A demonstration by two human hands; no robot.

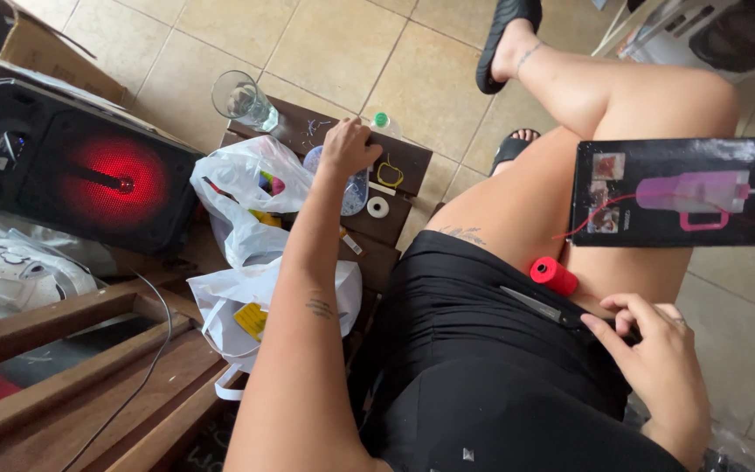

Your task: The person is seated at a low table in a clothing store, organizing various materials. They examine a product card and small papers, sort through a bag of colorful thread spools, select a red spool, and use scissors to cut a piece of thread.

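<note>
My left hand (pixel 349 147) reaches out over a small dark wooden table (pixel 408 157), fingers curled down onto a clear plastic container (pixel 354 190) with small bits inside. My right hand (pixel 657 358) rests in my lap, fingers closed on the handle of a pair of scissors (pixel 536 306) whose blades point toward a red spool of thread (pixel 554 275) lying on my thigh. A black flat box (pixel 683 190) with a pink item pictured on it balances on my knee.
A drinking glass (pixel 242 99), a small bottle with a green cap (pixel 383 122), a white tape roll (pixel 378 207) and yellow string (pixel 387 173) lie on the table. White plastic bags (pixel 246 197) sit beside it. A black speaker with a red light (pixel 72 170) stands at the left.
</note>
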